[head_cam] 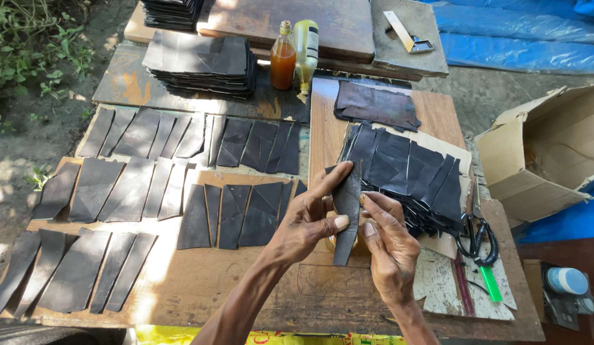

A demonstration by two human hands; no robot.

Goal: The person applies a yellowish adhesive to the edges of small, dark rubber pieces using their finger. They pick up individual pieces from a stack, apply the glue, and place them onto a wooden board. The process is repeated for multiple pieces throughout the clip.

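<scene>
The fingers [322, 185] of the left hand [306, 220] are closed on a narrow dark leather strip [347, 214], thumb laid across its near face and the other fingertips behind its upper edge; the fingers [375, 207] of the right hand [389, 246] pinch the same strip from the other side, about halfway down its length; the strip stands nearly upright between both hands, held clear above the wooden surface [246, 287].

Just right of the hands lies a fanned pile of dark leather pieces [405, 172] on pale card; black-handled scissors [477, 236] rest at its lower right corner, with a green marker [490, 283] just beside them; a darker, crumpled leather scrap [377, 105] sits farther back on the same board.

To the left, rows of cut leather panels [150, 185] are spread flat side by side across the surface, most of them apart or barely touching; behind them a neat stack of leather sheets [204, 64] stands near an amber bottle [283, 57] and a pale bottle [306, 48], the two bottles touching; an open cardboard box [533, 160] stands on the ground at the right, well apart from the hands.
</scene>
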